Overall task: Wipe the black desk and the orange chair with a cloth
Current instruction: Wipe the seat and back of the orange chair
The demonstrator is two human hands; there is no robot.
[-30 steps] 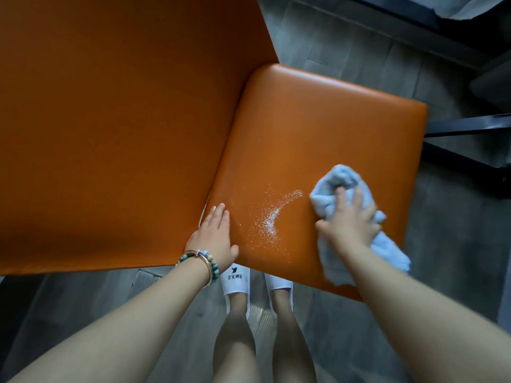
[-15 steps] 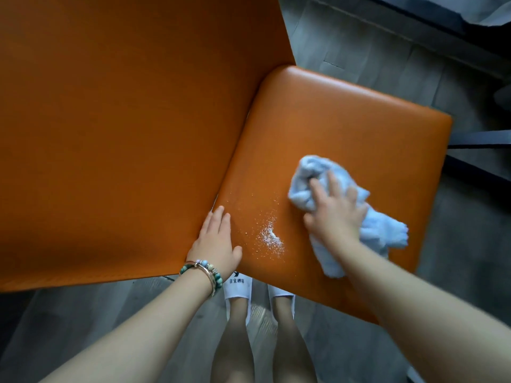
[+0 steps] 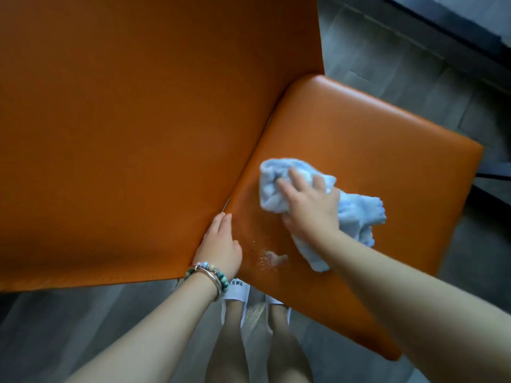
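The orange chair fills the view, its backrest [image 3: 138, 134] on the left and its seat [image 3: 387, 161] on the right. A crumpled light blue cloth [image 3: 356, 214] lies on the seat near the backrest. My right hand [image 3: 309, 205] presses down on it with fingers spread over its top. My left hand [image 3: 221, 244], with beaded bracelets at the wrist, rests flat on the seat's near corner beside the backrest. A small patch of white powder [image 3: 272, 258] sits on the seat between my two hands.
Grey wood-look floor [image 3: 401, 64] surrounds the chair. My feet in white slippers [image 3: 235, 293] stand under the seat's near edge. Dark furniture [image 3: 456, 29] runs along the top right, and a black bar [image 3: 495, 170] juts in at the right edge.
My right hand has pushed the cloth leftward across the seat toward the backrest. The curved powder streak has shrunk to a small patch. My left hand has stayed in place.
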